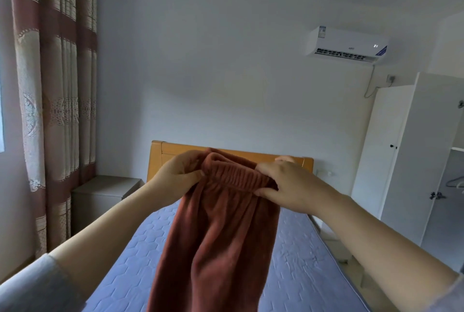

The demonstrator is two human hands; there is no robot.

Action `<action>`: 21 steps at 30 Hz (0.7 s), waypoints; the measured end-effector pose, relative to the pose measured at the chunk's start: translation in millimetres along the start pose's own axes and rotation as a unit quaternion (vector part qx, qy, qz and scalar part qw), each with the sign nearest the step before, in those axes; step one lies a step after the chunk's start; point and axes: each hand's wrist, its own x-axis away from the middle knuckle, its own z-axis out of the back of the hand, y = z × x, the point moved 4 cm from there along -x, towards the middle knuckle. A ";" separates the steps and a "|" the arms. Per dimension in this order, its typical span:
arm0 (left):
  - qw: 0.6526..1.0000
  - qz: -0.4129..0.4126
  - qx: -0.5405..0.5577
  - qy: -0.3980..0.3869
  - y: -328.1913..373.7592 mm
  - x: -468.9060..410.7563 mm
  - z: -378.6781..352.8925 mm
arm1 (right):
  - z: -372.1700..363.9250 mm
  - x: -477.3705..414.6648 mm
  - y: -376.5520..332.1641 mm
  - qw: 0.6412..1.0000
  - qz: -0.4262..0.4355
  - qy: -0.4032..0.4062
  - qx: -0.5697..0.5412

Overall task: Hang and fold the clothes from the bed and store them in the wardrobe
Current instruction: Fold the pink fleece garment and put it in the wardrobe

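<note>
The left hand's (175, 176) fingers (189, 158) curl over one end of the elastic waistband (236, 177), its thumb pressed against the front. The right hand's (288, 186) fingers (285, 160) reach over the other end, and its thumb pinches from below. Between them the waistband is held gathered and raised. Below it hang the rust-brown fleece trousers (221, 241), above the middle of the bed (301, 261), a blue quilted mattress with an orange wooden headboard (175, 154). A grey bedside cabinet (105, 191) stands left of the bed's head, with a brown-and-cream patterned curtain (57, 85) beyond it. Right of the bed stands a white wardrobe (401, 161), one door open and a hanger (455, 181) inside. A white wall air conditioner (346, 47) is mounted high above the bed's right side.
</note>
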 end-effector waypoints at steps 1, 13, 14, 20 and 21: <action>1.000 0.005 -0.024 -0.010 0.3 0.4 0.9 | 5.1 -1.5 0.4 1.000 0.000 0.011 -0.004; 0.995 0.090 -0.041 -0.004 7.0 3.7 11.8 | -2.0 -19.5 0.2 0.958 -0.071 0.100 -0.258; 0.996 0.093 -0.011 0.001 7.2 4.3 14.2 | -2.5 -19.3 1.3 0.954 -0.069 0.110 -0.271; 0.994 0.051 0.091 -0.006 7.7 1.1 18.9 | -57.9 -10.5 1.0 0.764 -0.216 -0.008 -0.608; 0.994 0.046 0.093 -0.014 7.8 0.7 17.7 | -71.9 -7.4 -5.8 0.716 -0.229 -0.049 -0.658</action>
